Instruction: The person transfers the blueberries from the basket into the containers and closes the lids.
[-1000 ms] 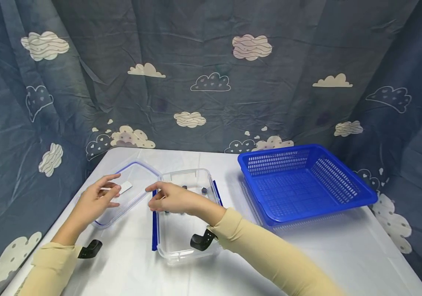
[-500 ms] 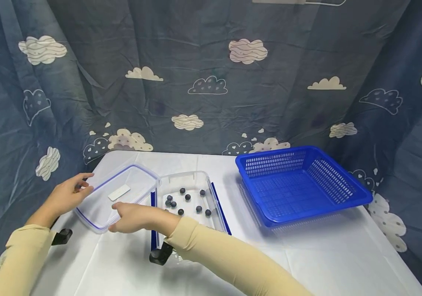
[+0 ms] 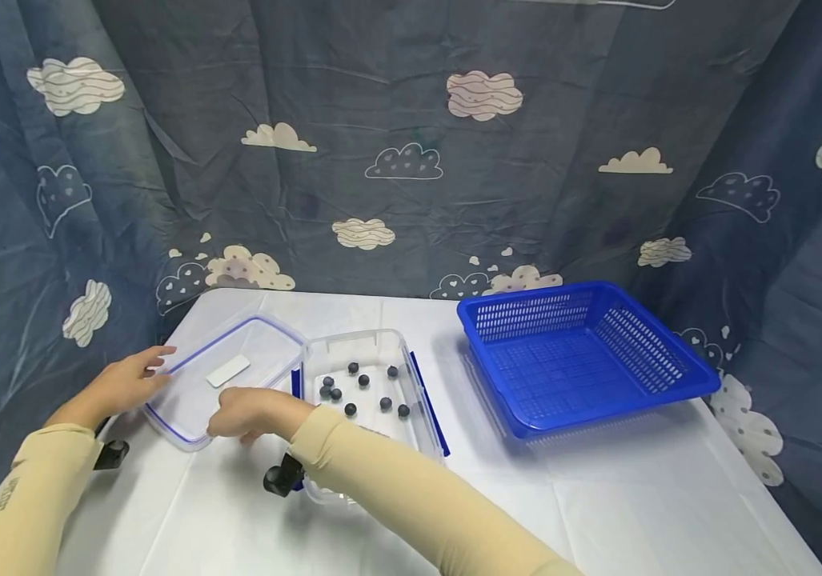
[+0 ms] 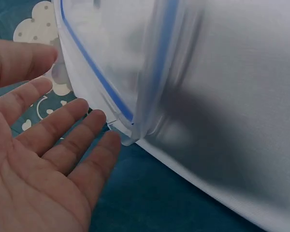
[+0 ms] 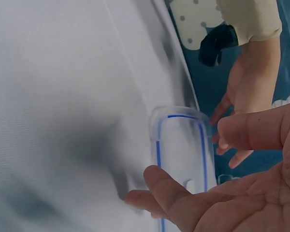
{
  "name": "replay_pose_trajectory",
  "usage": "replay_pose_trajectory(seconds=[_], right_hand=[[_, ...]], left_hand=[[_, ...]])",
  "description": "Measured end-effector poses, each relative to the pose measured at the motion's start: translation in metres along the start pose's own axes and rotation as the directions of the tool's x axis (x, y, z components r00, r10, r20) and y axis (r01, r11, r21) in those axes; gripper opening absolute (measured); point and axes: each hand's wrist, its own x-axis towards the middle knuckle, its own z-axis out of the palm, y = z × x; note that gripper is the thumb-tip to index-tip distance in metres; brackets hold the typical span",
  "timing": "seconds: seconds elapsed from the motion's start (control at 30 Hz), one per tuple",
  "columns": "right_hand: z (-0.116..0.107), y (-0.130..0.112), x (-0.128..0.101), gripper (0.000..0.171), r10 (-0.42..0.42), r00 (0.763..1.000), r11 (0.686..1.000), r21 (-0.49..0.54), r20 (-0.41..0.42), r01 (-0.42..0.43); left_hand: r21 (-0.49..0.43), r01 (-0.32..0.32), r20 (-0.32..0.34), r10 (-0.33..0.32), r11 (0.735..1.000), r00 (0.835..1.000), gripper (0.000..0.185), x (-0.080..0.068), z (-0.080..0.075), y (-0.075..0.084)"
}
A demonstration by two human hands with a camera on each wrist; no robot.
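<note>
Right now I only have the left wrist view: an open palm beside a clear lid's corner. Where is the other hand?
Observer: The right hand rests with straight fingers on the near edge of the lid, across from the left hand.
Operator: Anything beside the lid?
Observer: A clear container lies just right of it, with small dark balls inside.

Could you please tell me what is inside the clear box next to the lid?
The clear box holds about eight small dark balls. The right forearm covers its near end, hiding anything there.
</note>
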Motion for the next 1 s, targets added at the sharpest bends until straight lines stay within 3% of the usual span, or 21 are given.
replay_pose_trajectory(seconds=[0.3,0.5,0.67,1.0], right_hand=[[-0.003,0.005,0.008,0.041,0.018,1.0,0.989,0.146,0.018,-0.021],[-0.002,0.008,0.013,0.041,0.017,1.0,0.976,0.218,-0.021,-0.012],[0.0,0.008,0.016,0.047,0.03,0.999,0.969,0.245,-0.037,-0.02],[-0.003,0.015,0.011,0.034,0.023,0.995,0.962,0.273,-0.094,0.003]], left_hand=[[0.027,0.029,-0.007,-0.029,0.999,1.0,0.059,0.0,0.0,-0.005],[0.027,0.045,0.057,-0.046,0.999,0.997,0.064,-0.001,-0.001,-0.006],[0.036,0.046,0.085,-0.049,0.998,0.995,0.066,0.0,-0.003,-0.005],[0.03,0.055,0.115,-0.058,0.998,0.992,0.061,-0.003,-0.007,-0.01]])
